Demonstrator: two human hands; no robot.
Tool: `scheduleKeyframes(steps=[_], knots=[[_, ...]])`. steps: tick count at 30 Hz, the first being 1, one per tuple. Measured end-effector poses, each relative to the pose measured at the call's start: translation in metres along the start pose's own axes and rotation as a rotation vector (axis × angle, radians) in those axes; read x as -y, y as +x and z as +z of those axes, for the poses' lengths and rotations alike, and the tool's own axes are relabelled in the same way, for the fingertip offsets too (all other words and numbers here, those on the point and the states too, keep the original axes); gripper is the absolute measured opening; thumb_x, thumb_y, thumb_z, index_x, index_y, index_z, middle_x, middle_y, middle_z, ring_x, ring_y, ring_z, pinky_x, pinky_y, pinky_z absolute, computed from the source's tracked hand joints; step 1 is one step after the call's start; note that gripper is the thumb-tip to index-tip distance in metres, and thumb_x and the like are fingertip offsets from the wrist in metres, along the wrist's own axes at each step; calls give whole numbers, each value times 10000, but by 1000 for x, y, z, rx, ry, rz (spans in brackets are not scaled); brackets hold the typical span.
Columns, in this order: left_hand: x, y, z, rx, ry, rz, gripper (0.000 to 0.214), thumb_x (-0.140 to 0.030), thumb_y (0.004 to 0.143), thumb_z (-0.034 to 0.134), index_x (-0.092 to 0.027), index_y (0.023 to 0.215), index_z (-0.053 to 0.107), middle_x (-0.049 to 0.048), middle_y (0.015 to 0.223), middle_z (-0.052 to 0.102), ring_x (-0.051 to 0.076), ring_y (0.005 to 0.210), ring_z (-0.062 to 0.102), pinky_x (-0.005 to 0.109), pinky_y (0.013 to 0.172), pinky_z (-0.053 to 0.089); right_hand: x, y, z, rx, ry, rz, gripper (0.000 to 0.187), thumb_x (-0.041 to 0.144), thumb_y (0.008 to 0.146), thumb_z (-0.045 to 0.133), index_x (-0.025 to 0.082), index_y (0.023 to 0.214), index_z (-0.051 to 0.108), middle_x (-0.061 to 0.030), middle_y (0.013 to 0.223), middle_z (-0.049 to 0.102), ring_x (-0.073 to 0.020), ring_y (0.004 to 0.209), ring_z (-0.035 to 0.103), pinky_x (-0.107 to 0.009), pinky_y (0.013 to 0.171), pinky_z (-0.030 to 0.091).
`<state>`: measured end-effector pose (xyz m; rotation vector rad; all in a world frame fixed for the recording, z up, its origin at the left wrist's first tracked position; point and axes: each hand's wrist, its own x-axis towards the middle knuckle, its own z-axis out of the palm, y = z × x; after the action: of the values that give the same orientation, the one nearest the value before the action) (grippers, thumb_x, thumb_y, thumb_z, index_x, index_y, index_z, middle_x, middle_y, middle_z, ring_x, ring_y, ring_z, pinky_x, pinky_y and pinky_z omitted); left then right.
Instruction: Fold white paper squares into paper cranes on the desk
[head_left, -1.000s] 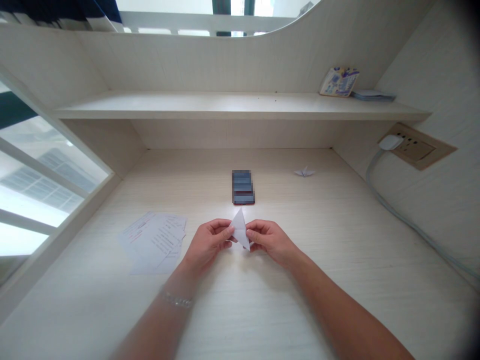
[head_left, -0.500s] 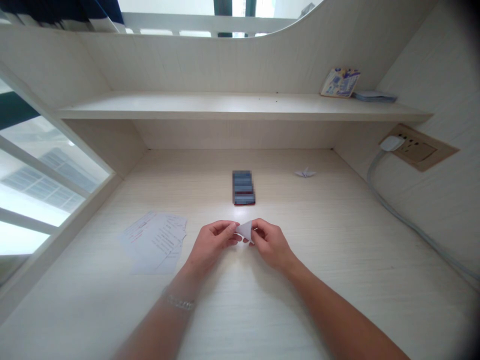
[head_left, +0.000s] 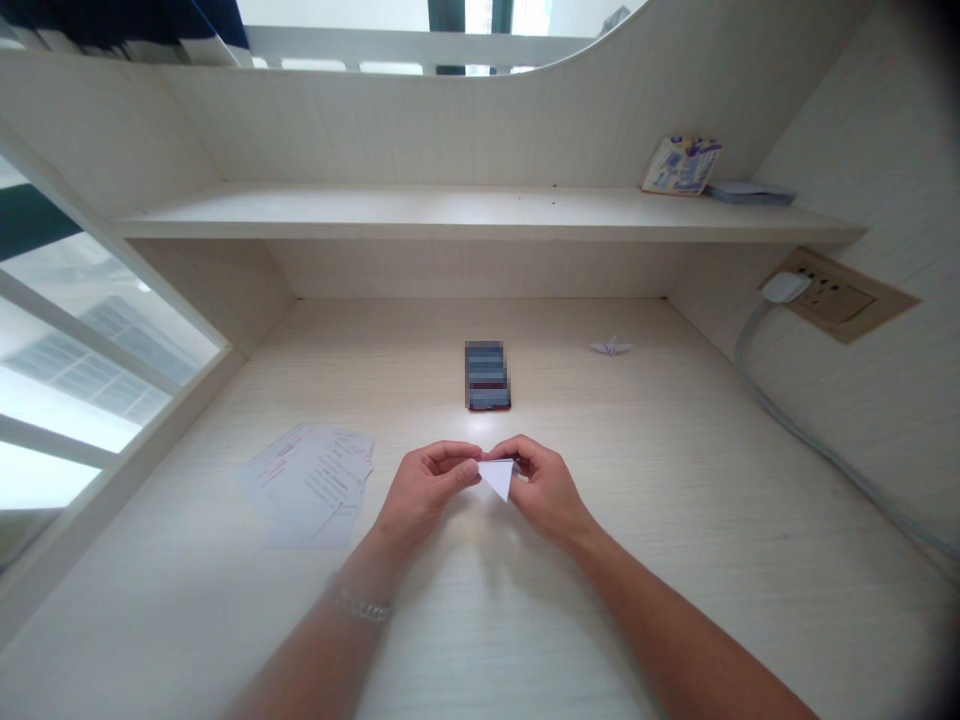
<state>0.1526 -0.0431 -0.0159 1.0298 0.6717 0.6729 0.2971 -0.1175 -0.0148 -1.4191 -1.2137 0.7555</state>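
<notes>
A small piece of folded white paper (head_left: 498, 478) is held between my hands above the desk, one pointed corner hanging down. My left hand (head_left: 431, 484) pinches its left corner between thumb and fingers. On the other side, my right hand (head_left: 546, 484) grips the right edge, with its fingers partly behind the sheet. The fingertips of both hands nearly meet along the paper's top edge. Just beyond them a phone (head_left: 487, 376) with a blurred screen lies flat. Farther back on the right rests a small folded paper crane (head_left: 611, 347).
Several overlapping sheets of paper (head_left: 311, 485) with writing lie left of my hands. A shelf (head_left: 450, 208) spans the back, holding a colourful packet (head_left: 681, 166) and a flat stack (head_left: 750, 193). From a wall socket (head_left: 847, 300), a grey cable (head_left: 832, 465) runs down the right side.
The folded paper has turned between my fingers: its point now hangs downward and a flat triangular face shows. Both hands have shifted only slightly.
</notes>
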Motion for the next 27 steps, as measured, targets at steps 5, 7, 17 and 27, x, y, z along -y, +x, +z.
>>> scheduleKeyframes(steps=[5, 7, 17, 27], knots=[[-1, -1, 3, 24, -49, 26, 237, -157, 641, 742, -136, 866, 674, 89, 858, 719, 175, 788, 658, 282, 748, 503, 2, -2, 1, -84, -54, -135, 80, 170, 731, 616, 190, 806, 635, -22, 784, 621, -157, 723, 581, -261, 646, 439], [-1, -1, 3, 12, -48, 45, 248, -143, 629, 749, -133, 863, 670, 90, 847, 721, 177, 788, 661, 284, 749, 507, 3, -2, 2, -111, -53, -181, 57, 170, 735, 615, 190, 786, 629, -21, 770, 611, -155, 712, 573, -259, 636, 433], [5, -1, 0, -12, 35, 66, 264, -132, 606, 763, -123, 852, 667, 87, 797, 721, 158, 724, 658, 240, 681, 505, -4, -4, 3, -58, 64, -45, 86, 158, 683, 649, 177, 761, 620, -13, 723, 613, -143, 641, 559, -237, 563, 426], [8, 8, -7, -258, -128, 50, 255, -176, 611, 764, -130, 823, 629, 17, 710, 658, 98, 664, 611, 206, 630, 481, -7, 6, 1, -64, 495, 236, 243, 377, 753, 615, 162, 862, 646, -45, 807, 669, -161, 698, 623, -288, 628, 523]])
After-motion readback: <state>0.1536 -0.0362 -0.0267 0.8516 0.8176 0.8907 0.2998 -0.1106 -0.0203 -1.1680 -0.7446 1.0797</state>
